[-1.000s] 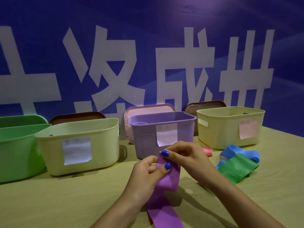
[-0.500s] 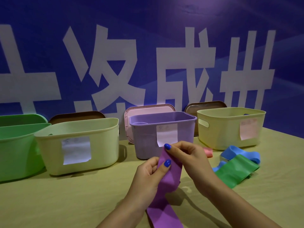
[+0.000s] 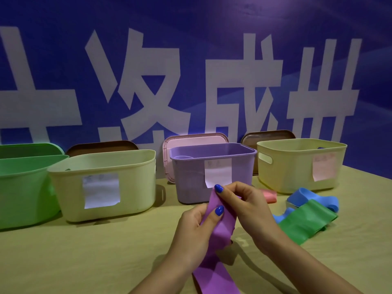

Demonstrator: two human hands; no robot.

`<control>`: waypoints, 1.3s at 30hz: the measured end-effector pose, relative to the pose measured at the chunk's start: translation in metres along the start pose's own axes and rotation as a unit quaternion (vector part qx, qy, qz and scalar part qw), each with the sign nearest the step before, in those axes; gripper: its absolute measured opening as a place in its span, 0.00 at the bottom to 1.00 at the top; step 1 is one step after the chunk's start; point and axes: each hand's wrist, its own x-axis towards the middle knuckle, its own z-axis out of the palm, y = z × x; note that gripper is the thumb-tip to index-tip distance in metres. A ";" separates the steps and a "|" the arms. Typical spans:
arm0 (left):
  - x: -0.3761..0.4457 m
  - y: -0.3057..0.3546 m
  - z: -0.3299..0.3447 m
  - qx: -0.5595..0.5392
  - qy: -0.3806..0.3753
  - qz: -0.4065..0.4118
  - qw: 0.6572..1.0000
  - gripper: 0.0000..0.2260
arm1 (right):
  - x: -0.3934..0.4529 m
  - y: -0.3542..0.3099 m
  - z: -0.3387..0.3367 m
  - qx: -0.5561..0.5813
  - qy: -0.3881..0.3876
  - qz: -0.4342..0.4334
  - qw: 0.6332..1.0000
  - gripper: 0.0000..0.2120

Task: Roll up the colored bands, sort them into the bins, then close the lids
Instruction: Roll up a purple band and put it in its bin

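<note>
Purple band (image 3: 220, 228) lifted slightly higher at frame centre; rolling barely begun.
My left hand (image 3: 198, 228) and right hand (image 3: 247, 205) pinch its top edge.

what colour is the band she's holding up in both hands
Purple; the band is pinched by the left hand and right hand, clearest in the head view.

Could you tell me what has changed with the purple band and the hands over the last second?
Little: both hands, left and right, keep pinching the purple band, whose top end now stands slightly more unrolled above the left thumb. The bins, lids and loose green band stayed put.
</note>
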 end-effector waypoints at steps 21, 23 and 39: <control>0.003 0.005 -0.008 0.034 0.016 0.052 0.998 0.23 | -0.001 -0.007 -0.004 0.008 -0.030 0.007 0.999 0.05; 0.003 0.005 -0.008 0.058 0.013 0.065 0.996 0.26 | -0.002 -0.005 -0.004 0.016 -0.015 0.009 1.000 0.07; 0.010 -0.002 -0.016 0.021 0.038 0.041 0.998 0.22 | 0.006 -0.008 -0.016 -0.062 -0.098 0.045 0.992 0.10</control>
